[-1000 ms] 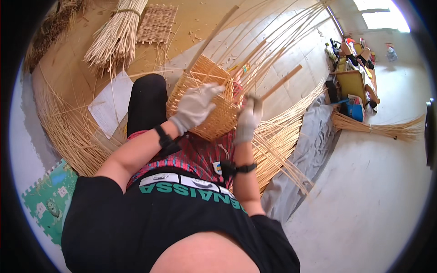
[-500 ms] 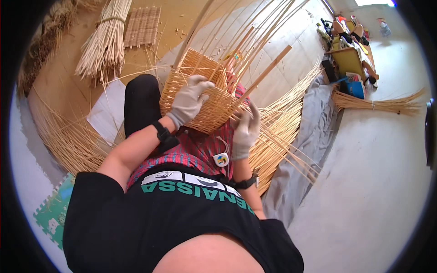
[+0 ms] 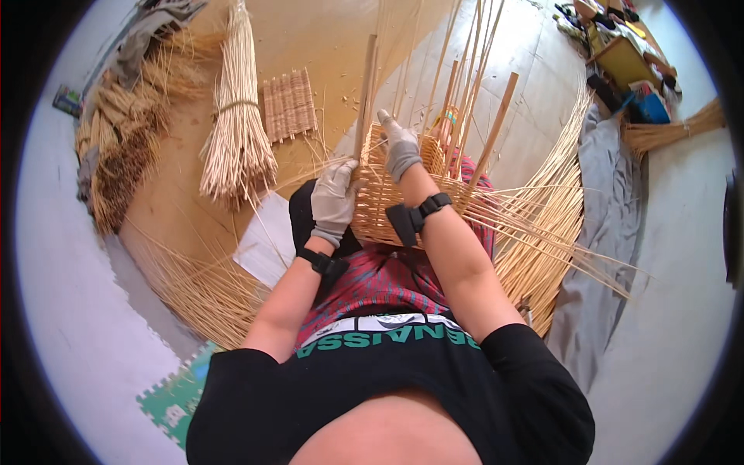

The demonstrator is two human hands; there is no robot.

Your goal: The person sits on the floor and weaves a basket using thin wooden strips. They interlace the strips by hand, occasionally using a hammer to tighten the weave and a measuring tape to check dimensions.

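The gloved left hand [image 3: 335, 198] grips an upright flat stake [image 3: 364, 97] at the rim of the half-woven basket [image 3: 380, 194] on the person's lap. The gloved right hand [image 3: 401, 147] presses on the rim, its fingertips hidden among the canes. A tied bundle of reeds [image 3: 236, 132] lies on the floor.
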